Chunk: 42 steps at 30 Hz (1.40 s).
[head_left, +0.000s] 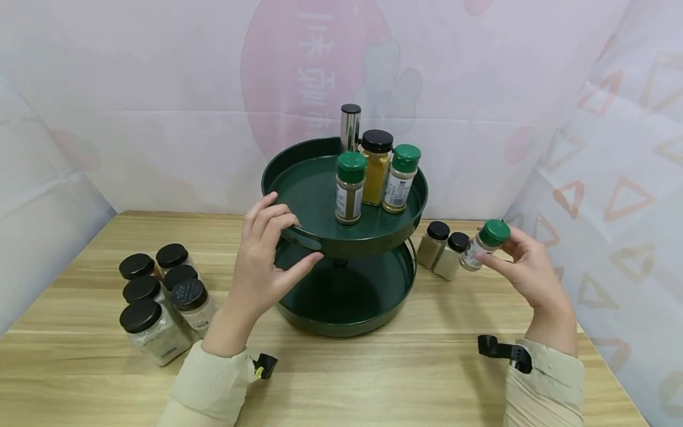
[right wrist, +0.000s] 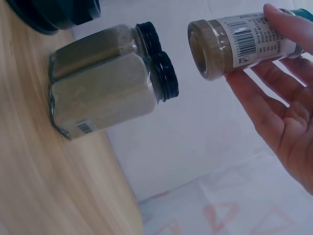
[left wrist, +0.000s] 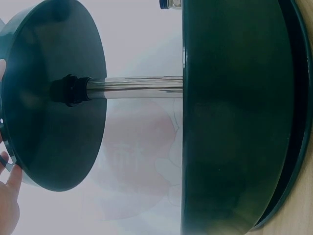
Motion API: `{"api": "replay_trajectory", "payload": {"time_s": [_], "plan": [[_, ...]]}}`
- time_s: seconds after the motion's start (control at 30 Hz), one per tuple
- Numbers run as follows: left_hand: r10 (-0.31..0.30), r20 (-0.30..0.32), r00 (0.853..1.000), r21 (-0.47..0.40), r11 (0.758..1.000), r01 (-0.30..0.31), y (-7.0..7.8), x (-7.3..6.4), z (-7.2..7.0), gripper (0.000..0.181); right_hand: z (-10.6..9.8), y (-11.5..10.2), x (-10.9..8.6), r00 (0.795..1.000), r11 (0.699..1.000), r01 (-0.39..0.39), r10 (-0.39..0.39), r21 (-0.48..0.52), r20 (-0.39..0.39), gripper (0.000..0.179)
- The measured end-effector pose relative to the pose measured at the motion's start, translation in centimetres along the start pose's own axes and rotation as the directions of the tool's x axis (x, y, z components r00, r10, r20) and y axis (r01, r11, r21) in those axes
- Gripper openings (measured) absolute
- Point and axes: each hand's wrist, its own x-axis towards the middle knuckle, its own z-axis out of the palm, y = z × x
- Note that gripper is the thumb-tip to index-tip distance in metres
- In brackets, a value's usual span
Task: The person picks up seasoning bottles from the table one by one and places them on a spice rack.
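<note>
My left hand (head_left: 261, 255) grips the near-left rim of the upper tray (head_left: 306, 184) of a dark green two-tier spice rack, fingers over the edge and thumb against the outer wall by a handle slot. In the right hand (head_left: 528, 267) is a green-capped spice bottle (right wrist: 244, 41) with a white barcode label, pinched between thumb and fingers. It is tilted and raised off the table. Just left of it, two black-capped spice jars (right wrist: 105, 95) stand side by side. The upper tray carries two green-capped bottles (head_left: 349, 193) and a black-capped jar of yellow powder (head_left: 376, 169).
A lower tray (head_left: 341, 323) sits beneath the upper one, joined by a metal post (head_left: 350, 127). Several black-capped jars (head_left: 160, 332) cluster on the left of the wooden table (head_left: 373, 379). Printed cloth (head_left: 176, 160) hangs behind and at both sides.
</note>
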Motion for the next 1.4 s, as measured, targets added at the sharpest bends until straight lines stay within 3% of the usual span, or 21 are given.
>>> {"api": "replay_trajectory", "payload": {"time_s": [0.67, 0.93, 1.1, 1.27, 1.4], "plan": [[0.008, 0.003, 1.000, 0.002, 1.000, -0.008, 0.0, 0.0, -0.1, 0.061, 1.9, -2.2, 0.5, 0.991, 0.977, 0.124, -0.130, 0.173, 0.020, 0.047], [0.005, 0.010, 1.000, 0.000, 1.000, -0.005, 0.0, 0.0, -0.1, 0.061, 2.8, -4.0, 1.0, 0.958, 0.926, 0.244, -0.276, 0.289, 0.075, 0.049], [0.016, 0.006, 1.000, -0.010, 1.000, -0.015, -0.1, 0.0, -0.1, 0.050, 3.8, -5.0, 1.8, 0.946, 0.911, 0.277, -0.314, 0.304, 0.078, 0.047], [0.015, 0.008, 1.000, -0.021, 1.000, -0.015, -0.2, -0.1, -0.1, 0.050, 4.0, -6.1, 2.5, 0.933, 0.897, 0.308, -0.349, 0.317, 0.082, 0.046], [0.014, 0.008, 1.000, -0.018, 1.000, -0.014, -0.2, -0.1, -0.1, 0.050, 3.9, -7.5, 3.2, 0.909, 0.865, 0.349, -0.406, 0.360, 0.094, 0.045]]}}
